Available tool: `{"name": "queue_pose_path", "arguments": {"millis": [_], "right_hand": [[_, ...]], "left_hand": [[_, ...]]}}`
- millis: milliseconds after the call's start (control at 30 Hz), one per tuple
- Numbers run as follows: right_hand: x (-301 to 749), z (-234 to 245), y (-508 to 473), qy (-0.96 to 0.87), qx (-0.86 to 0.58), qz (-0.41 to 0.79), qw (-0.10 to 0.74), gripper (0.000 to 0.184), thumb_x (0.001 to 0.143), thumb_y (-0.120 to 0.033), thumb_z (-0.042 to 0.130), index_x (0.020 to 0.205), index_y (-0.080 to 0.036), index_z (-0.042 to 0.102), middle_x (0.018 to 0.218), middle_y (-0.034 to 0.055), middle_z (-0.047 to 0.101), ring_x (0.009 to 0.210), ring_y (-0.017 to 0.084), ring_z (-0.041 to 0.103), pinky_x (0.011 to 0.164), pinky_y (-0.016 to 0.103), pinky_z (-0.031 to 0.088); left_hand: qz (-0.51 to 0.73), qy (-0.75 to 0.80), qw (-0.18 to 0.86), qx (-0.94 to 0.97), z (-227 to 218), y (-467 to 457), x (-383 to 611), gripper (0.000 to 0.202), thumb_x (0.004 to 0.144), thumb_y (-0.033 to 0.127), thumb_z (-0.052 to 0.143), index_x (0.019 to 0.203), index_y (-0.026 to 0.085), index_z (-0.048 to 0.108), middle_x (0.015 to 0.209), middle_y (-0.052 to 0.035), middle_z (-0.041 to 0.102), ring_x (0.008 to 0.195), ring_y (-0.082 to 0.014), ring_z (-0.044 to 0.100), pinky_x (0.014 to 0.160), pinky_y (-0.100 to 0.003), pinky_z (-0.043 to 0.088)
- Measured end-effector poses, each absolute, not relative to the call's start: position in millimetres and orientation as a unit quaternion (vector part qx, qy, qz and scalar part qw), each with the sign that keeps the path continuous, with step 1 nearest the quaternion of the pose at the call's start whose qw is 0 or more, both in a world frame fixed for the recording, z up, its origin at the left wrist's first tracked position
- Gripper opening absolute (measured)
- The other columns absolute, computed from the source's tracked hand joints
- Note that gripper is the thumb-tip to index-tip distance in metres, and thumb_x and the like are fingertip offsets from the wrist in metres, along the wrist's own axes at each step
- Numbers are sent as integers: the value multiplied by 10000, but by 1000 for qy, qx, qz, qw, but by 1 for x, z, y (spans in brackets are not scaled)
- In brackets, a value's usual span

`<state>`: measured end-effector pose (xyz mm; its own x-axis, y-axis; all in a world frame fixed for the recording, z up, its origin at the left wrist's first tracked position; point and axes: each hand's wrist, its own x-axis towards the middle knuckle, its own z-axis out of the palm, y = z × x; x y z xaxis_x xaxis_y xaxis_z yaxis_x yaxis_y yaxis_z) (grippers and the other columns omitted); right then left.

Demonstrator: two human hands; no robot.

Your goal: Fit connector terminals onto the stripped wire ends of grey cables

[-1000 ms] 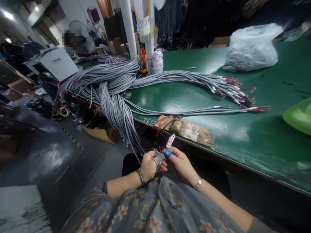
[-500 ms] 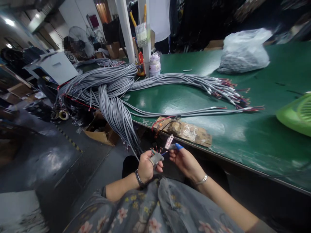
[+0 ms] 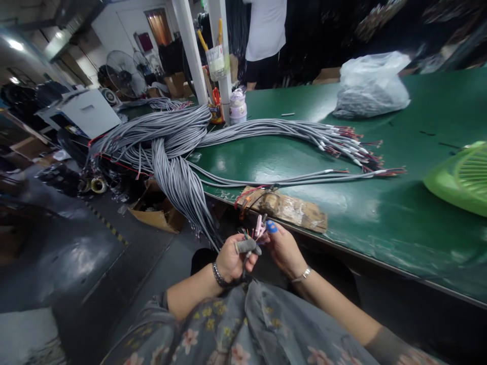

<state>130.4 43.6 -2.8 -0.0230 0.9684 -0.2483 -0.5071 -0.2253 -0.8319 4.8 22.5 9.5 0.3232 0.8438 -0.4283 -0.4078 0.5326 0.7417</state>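
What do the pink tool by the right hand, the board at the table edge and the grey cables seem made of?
Pink tool: perhaps plastic, from its even pale colour; too small to be sure.
Board: wood, rough and worn, by its patchy brown, whitish-stained surface.
Grey cables: likely plastic sheathing, smooth, by the soft sheen.

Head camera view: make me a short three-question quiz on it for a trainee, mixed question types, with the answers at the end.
1. Multiple choice: what is in the person's right hand?
A) a plastic bag
B) a pink tool
C) a lilac bottle

2. True or false: the left hand holds coloured wires.

3. Fill in the gap: the wooden board lies along the ____ edge of the green table, as the wearer sees it.

Key: 1. B; 2. true; 3. near
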Motion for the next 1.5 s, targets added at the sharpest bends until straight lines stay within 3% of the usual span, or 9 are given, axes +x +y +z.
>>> {"name": "queue_pose_path", "arguments": {"millis": [100, 233, 333, 567, 833, 1167, 1367, 1500], "right_hand": [[130, -6, 44, -263, -425, 646, 577, 484, 515, -639, 751, 532, -203, 542, 470, -54, 446, 469, 92, 344, 483, 248, 316], [130, -4, 49, -252, -393, 722, 511, 528, 498, -701, 714, 565, -188, 609, 502, -21, 518, 494, 109, 427, 495, 253, 359], [129, -3, 51, -212, -361, 763, 492, 484, 498, -634, 765, 665, -187, 680, 560, -9, 581, 526, 118, 480, 530, 258, 402], [128, -4, 52, -179, -348, 755, 525, 392, 551, -516, 804, 711, -169, 715, 582, -10, 609, 535, 106, 496, 529, 240, 404], [127, -6, 53, -174, -338, 764, 522, 386, 561, -527, 794, 643, -170, 673, 550, -10, 598, 510, 110, 489, 511, 252, 387], [133, -2, 46, -192, -313, 798, 477, 484, 617, -671, 667, 767, -212, 702, 671, 22, 629, 560, 138, 514, 539, 270, 416], [135, -1, 45, -232, -332, 770, 494, 376, 589, -533, 773, 736, -199, 683, 614, -15, 570, 554, 110, 463, 529, 243, 377], [139, 1, 42, -265, -350, 770, 463, 485, 589, -654, 701, 687, -181, 658, 597, -10, 546, 556, 112, 459, 530, 252, 380]], "left_hand": [[400, 412, 776, 260, 8, 24, 3, 382, 507, 421, 773, 594, 152, 517, 390, 20, 520, 249, -67, 373, 265, -180, 207], [389, 411, 783, 258, 2, 26, 5, 387, 504, 415, 778, 634, 140, 538, 390, 19, 527, 250, -68, 382, 258, -179, 219], [383, 407, 787, 261, -2, 26, 6, 381, 503, 408, 779, 631, 131, 549, 402, 5, 547, 254, -66, 397, 254, -176, 225], [371, 422, 778, 280, 2, 22, 7, 379, 496, 433, 768, 575, 130, 554, 382, -1, 541, 238, -65, 381, 242, -177, 226], [379, 438, 760, 295, 5, 24, 9, 370, 493, 433, 763, 579, 136, 560, 387, 3, 538, 255, -69, 389, 251, -177, 232], [387, 457, 744, 297, 6, 12, 5, 413, 478, 484, 765, 569, 145, 548, 380, 10, 535, 248, -68, 390, 256, -179, 239], [445, 477, 683, 330, 5, 4, 7, 455, 527, 554, 739, 612, 140, 573, 422, 4, 554, 285, -68, 429, 296, -181, 298], [469, 490, 648, 347, 3, 8, 7, 433, 565, 550, 722, 621, 145, 582, 439, 11, 552, 302, -65, 426, 308, -184, 316]]}}
